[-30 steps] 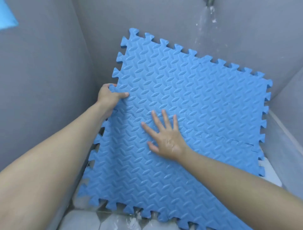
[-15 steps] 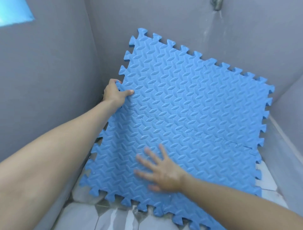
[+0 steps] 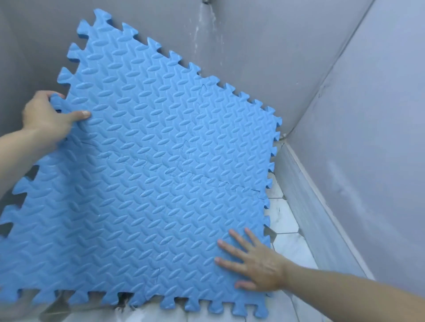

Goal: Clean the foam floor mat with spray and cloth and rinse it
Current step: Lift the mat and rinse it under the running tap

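Foam floor mat (image 3: 149, 172), blue with a raised leaf-like pattern and jigsaw edges, stands tilted in the corner, its upper part close against the grey wall (image 3: 264, 46) and its lower edge down at the white tiled floor (image 3: 289, 243). I see my left hand (image 3: 46, 117) closed on the mat's left edge, thumb pressed on the front face and fingers wrapped behind a tab. My right hand (image 3: 255, 262) lies flat and spread on the lower right part of the mat, grasping nothing. A thin stream of water (image 3: 207, 27) falls from a tap (image 3: 207, 1) above, just beside the mat's upper edge.
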A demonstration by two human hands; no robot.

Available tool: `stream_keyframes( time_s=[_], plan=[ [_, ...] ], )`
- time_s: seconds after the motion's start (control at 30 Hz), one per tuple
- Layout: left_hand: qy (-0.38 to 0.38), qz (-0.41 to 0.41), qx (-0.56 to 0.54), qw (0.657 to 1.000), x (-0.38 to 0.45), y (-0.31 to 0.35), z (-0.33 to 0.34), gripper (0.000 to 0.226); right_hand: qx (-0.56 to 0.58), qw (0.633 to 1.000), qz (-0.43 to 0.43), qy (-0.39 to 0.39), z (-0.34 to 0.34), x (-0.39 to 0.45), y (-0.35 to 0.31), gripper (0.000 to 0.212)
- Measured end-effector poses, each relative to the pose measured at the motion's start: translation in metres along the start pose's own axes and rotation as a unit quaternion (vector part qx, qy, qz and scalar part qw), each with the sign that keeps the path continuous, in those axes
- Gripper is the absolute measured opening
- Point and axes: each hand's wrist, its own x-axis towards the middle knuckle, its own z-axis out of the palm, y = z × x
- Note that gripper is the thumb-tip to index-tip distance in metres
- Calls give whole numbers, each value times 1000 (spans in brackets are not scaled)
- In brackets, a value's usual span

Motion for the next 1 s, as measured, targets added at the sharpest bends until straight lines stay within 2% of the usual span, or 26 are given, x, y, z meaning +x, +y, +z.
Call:
stream_keyframes(
  time_s=[0.03, 0.07, 0.1, 0.13, 0.17, 0.2, 0.23, 0.27, 0.3, 0.33, 0.37, 0.43, 0.47, 0.5, 0.53, 0.57, 0.6, 0.63, 0.67, 0.7, 0.73, 0.8, 0.83, 0.9, 1.0],
  plan=[
    [-1, 0, -4, 1000, 9, -9, 1, 89, -11, 996, -93, 3, 6, -5, -23, 60],
    [-1, 0, -5, 1000, 23, -25, 3, 94, -16, 989, -149, 4, 8, -7, -34, 54],
    [2, -2, -7, 1000, 32, -35, 5, 95, -15, 986, -166, 1, 10, -6, -29, 52],
    [4, -5, -7, 1000, 28, -33, 4, 92, -12, 991, -133, 11, 10, -1, -16, 51],
    [10, -8, -5, 1000, 20, -28, 3, 88, 13, 998, -45, 34, 11, 6, 4, 54],
    [15, -10, -2, 1000, 11, -23, 2, 84, 60, 992, 96, 50, 5, 13, 30, 58],
    [16, -14, 1, 1000, 4, -19, 1, 82, 108, 960, 252, 52, -2, 15, 57, 63],
    [15, -18, 6, 1000, -1, -15, 0, 80, 136, 922, 362, 23, -10, 17, 78, 71],
    [12, -21, 8, 1000, -4, -13, 0, 79, 169, 896, 410, 15, -21, 20, 90, 82],
    [10, -24, 11, 1000, -7, -11, 0, 79, 185, 894, 409, 11, -28, 27, 92, 90],
    [10, -25, 14, 1000, -12, -6, 0, 78, 197, 902, 384, 20, -39, 39, 88, 91],
    [5, -23, 26, 999, -18, -4, 1, 74, 197, 934, 290, 60, -50, 69, 57, 75],
    [5, -19, 29, 999, -20, -2, 1, 72, 159, 960, 214, 88, -54, 87, 36, 66],
    [1, -18, 32, 999, -21, -3, 2, 71, 111, 984, 95, 100, -60, 105, 14, 58],
    [-2, -17, 31, 999, -22, -4, 3, 71, 47, 993, -36, 106, -64, 121, -4, 55],
    [-5, -15, 28, 999, -22, -5, 4, 71, -19, 988, -129, 87, -69, 138, -10, 55],
    [-6, -12, 27, 1000, -21, -6, 4, 71, -71, 980, -166, 88, -77, 154, -7, 56],
    [-5, -10, 28, 1000, -20, -6, 4, 71, -83, 980, -143, 109, -87, 171, 5, 57],
    [-6, -10, 28, 1000, -19, -6, 3, 71, -41, 986, -73, 146, -94, 183, 22, 59],
    [-7, -12, 28, 1000, -19, -6, 3, 71, 28, 983, 38, 179, -100, 192, 44, 60],
    [-5, -14, 26, 1000, -20, -6, 2, 71, 101, 965, 160, 182, -102, 193, 71, 61],
    [-5, -16, 18, 1000, -21, -8, 1, 70, 222, 890, 367, 155, -96, 176, 120, 61],
    [-5, -16, 14, 1000, -22, -8, 1, 69, 261, 854, 428, 143, -91, 163, 134, 62],
    [-7, -18, 9, 1000, -22, -9, 1, 68, 309, 816, 472, 129, -82, 147, 136, 65],
    [-10, -18, 17, 1000, -24, -13, 3, 69, 350, 795, 471, 151, -83, 146, 118, 68]
  ],
)
